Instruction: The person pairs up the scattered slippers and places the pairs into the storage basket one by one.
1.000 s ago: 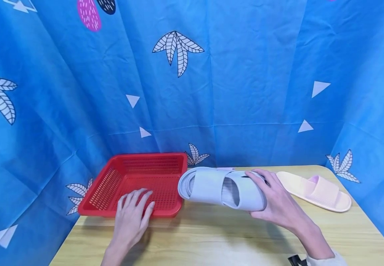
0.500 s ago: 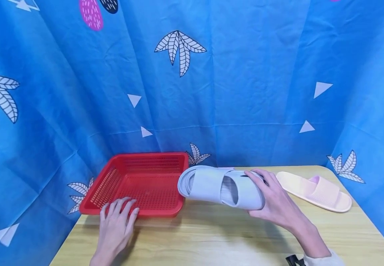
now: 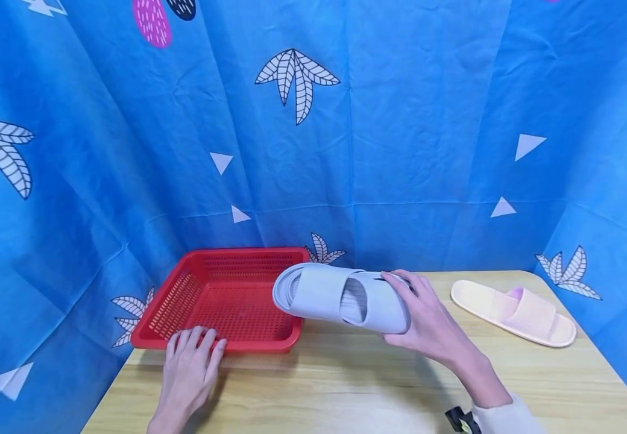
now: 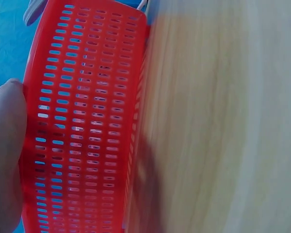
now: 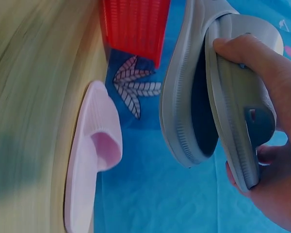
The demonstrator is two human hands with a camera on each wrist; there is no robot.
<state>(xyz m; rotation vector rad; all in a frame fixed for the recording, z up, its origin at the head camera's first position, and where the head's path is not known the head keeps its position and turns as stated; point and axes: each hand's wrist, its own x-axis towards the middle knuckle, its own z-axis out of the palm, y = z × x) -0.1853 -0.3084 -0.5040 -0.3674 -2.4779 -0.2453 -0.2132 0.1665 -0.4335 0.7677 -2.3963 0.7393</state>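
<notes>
My right hand (image 3: 427, 319) holds a pair of grey slippers (image 3: 324, 292) above the table, their left end overlapping the red basket's right rim in the head view. In the right wrist view the two grey slippers (image 5: 184, 97) lie side by side, with my thumb pressed on the nearer one. My left hand (image 3: 189, 374) rests with its fingers over the front rim of the red plastic basket (image 3: 221, 346). The left wrist view shows the basket's slotted outer wall (image 4: 82, 121) beside part of that hand (image 4: 7, 155). No item shows inside the basket.
A pale pink slipper (image 3: 516, 313) lies on the wooden table (image 3: 346, 392) at the right. The right wrist view also has a pink slipper (image 5: 94, 155); whether it is the same one I cannot tell. Blue patterned cloth (image 3: 400, 132) hangs behind the table.
My left hand has drawn back leftward from over the basket to its front rim. My right hand has moved the grey slippers left and slightly up, toward the basket.
</notes>
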